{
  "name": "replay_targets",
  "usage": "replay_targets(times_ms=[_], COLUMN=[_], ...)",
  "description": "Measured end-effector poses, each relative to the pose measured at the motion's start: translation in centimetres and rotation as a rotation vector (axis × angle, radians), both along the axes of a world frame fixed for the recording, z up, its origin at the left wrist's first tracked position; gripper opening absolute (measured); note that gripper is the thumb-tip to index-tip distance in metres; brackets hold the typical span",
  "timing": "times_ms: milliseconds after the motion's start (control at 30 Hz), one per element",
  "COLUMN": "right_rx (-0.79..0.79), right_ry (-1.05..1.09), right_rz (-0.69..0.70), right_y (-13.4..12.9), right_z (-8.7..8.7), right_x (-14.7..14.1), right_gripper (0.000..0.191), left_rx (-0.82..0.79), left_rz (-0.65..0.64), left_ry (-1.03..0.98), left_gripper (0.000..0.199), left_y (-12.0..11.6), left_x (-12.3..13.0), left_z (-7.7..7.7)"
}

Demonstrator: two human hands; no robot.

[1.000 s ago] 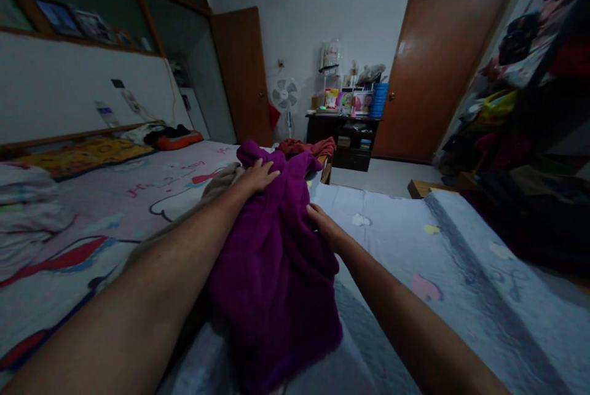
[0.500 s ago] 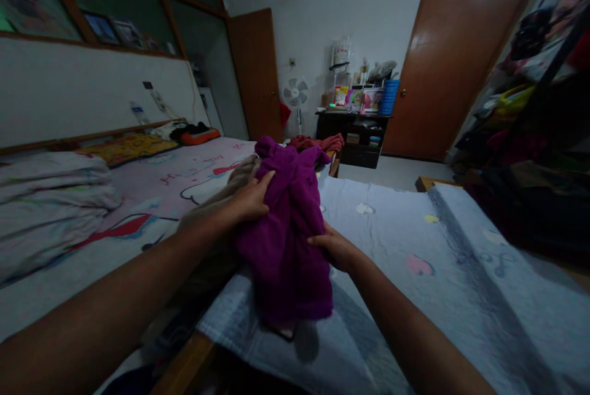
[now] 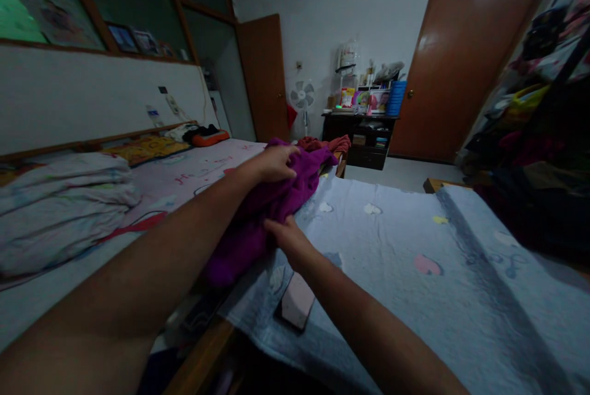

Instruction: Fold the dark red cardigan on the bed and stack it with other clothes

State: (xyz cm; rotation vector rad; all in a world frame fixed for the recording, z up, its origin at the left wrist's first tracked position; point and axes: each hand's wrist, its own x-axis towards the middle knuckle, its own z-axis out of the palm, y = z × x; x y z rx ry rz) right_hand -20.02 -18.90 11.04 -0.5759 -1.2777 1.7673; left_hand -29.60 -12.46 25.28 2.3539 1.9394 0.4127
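Note:
A purple cloth (image 3: 295, 189) lies bunched over the edge between two beds, its near end hanging toward the lower left. My left hand (image 3: 275, 164) is on its upper left part, thumb and fingers gripping the fabric. Lower down, my right hand (image 3: 283, 234) pinches the right edge of the cloth. A phone with a pale pink back (image 3: 297, 301) rests on the grey-blue blanket (image 3: 391, 266), partly behind my right forearm. Behind the purple cloth is a reddish cloth (image 3: 341, 144).
On the left bed are a folded pale quilt (image 3: 64, 211), a yellow patterned cloth (image 3: 147, 148) and an orange item (image 3: 209, 138). A fan (image 3: 302, 97) and a black cabinet (image 3: 359, 143) stand at the back. Clothes hang at the right.
The purple cloth's near end has swung left, uncovering the phone. My left hand has moved up and slightly right, my right hand to the left. The view has shifted slightly.

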Motion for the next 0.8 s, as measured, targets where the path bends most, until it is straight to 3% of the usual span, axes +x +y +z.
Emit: replay_targets(times_ms=[67, 100, 167, 200, 300, 433, 533, 633, 733, 800], right_rx=[0.330, 0.426, 0.524, 0.539, 0.546, 0.531, 0.587, 0.672, 0.756, 0.804], right_ry=[-0.327, -0.479, -0.639, -0.661, -0.621, -0.582, -0.559, -0.584, -0.673, -0.746], right_rz=[-0.121, -0.176, -0.187, -0.167, -0.080, -0.130, -0.273, -0.361, -0.265, -0.194], right_y=[-0.9, -1.1, -1.4, -1.4, -1.1, 0.4, 2.4, 3.7, 3.3, 2.5], right_z=[-2.1, -3.1, -4.9, -5.5, -6.6, -6.1, -4.9, -4.1, -4.3, -4.8], right_x=[0.8, 1.5, 3.4, 4.3, 6.4, 7.1, 6.5, 4.9, 2.7, 1.3], right_gripper=[0.051, 0.046, 0.041, 0.041, 0.048, 0.046, 0.052, 0.068, 0.070, 0.070], left_rx=[-0.038, -0.019, 0.043, 0.069, 0.080, 0.150, 0.276, 0.152, -0.048, -0.083], left_rz=[-0.030, -0.034, -0.036, -0.020, 0.044, 0.208, 0.119, 0.030, 0.129, 0.102], left_ry=[0.174, 0.210, 0.261, 0.279, 0.320, 0.358, 0.426, 0.461, 0.365, 0.339], left_gripper=[0.058, 0.057, 0.057, 0.057, 0.051, 0.058, 0.060, 0.057, 0.064, 0.066], left_y=[-0.9, -1.6, -2.9, -3.5, -4.4, -3.8, -2.5, -0.7, 0.8, 1.2], left_x=[0.0, 0.0, -0.2, -0.2, 0.5, 3.1, 4.1, 1.9, -2.3, -4.8], left_z=[-4.4, -6.6, -9.9, -10.8, -10.7, -7.4, -6.2, -7.0, -8.9, -10.2])
